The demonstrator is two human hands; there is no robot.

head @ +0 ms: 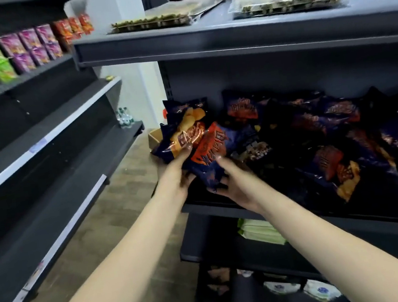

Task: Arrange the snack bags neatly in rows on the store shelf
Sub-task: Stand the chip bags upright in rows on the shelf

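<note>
A yellow bag (185,132) was gripped from below by the left hand (174,173), and a red bag (209,149) was held in the curled right hand (236,184), likely so both could be stood in a row. They were held at the left end of the shelf (381,220), beside the messy pile (319,139).

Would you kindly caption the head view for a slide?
Left hand and right hand grip snack bags on a jumbled shelf.

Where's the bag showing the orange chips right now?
Head view, centre: the orange-chip bag is at the left end of the middle shelf, held by the left hand, overlapping the red-labelled bag in the right hand.
</note>
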